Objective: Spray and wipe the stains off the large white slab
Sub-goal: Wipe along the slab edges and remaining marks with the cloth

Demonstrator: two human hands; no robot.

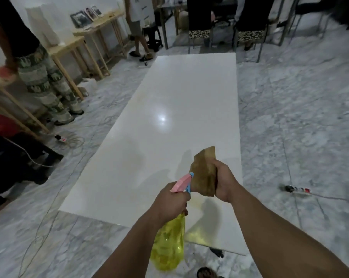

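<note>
— Both forearms come in from the bottom edge; what is each hand doing?

— Left hand (170, 199) is closed around the neck of a spray bottle (169, 243); its body is clear yellow and hangs below the fist, while the pink head with a blue trigger points up and away, toward the cloth. Right hand (222, 181) is clenched on a brown cloth (204, 173); the cloth stands up out of the grip, just beside the bottle's nozzle.

— And the slab?

— A large white slab (169, 125) lies flat on the grey marbled floor (300, 117), running lengthwise away from the person; both hands are held above its near end, closer to the near right corner; a bright light glares off its middle, and a faint yellowish mark shows on the near part, under the hands.

— Anything else around it?

— A power strip (296, 189) with its cord lies on the floor past the slab's right edge; wooden tables (77, 47) stand along the left, with a person in patterned trousers (47, 85) beside them; another person's legs (139, 37) stand beyond the far left corner.
</note>
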